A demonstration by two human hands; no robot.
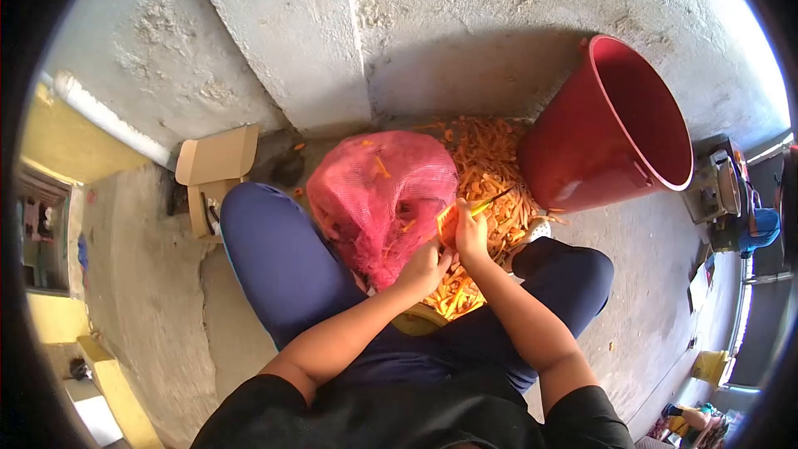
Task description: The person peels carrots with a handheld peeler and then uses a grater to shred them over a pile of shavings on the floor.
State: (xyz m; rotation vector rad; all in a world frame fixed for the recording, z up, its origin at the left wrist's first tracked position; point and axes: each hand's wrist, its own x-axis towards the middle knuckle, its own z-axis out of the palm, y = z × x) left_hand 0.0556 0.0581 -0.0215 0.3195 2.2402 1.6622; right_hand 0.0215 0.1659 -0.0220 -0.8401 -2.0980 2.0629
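Observation:
Between my knees, my left hand (426, 268) is closed around the lower end of an orange piece (447, 224), which looks like a carrot. My right hand (472, 237) grips a yellow-handled knife (480, 207) beside it, the dark blade pointing up and right. A pink mesh sack (378, 191) bulges in front of my left hand. Orange peelings (490, 162) are heaped to the right of the sack. Below my hands, more orange strips (457, 293) lie in a yellowish container (418, 320), partly hidden by my arms and legs.
A large red bucket (573, 145) leans at the right near the wall (449, 33). An open cardboard box (218, 158) sits beyond my left knee. At the far right are a crate (711, 191) and a blue item (761, 230). Part of another person (694, 417) shows at the lower right.

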